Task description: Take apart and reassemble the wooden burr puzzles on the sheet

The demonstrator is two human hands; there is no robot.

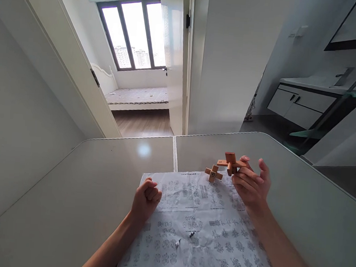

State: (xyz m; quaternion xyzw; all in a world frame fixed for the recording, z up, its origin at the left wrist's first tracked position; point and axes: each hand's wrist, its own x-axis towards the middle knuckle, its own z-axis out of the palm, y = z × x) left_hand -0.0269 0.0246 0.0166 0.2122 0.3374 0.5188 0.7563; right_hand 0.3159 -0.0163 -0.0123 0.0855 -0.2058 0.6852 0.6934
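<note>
My right hand (pixel 251 183) holds a wooden interlocking puzzle (pixel 231 162) by its fingertips, lifted a little above the far edge of a printed paper sheet (pixel 195 228). A second, smaller wooden cross-shaped puzzle (pixel 213 174) rests on the sheet's far edge, just left of the held one. My left hand (pixel 145 199) is curled into a fist and rests on the sheet's left side, with nothing visible in it.
The sheet lies on a grey table (pixel 69 199) with a seam (pixel 174 153) down its middle. Beyond the table an open door (pixel 173 60) leads to a room with a bed and window. A sink cabinet (pixel 305 103) stands at the right.
</note>
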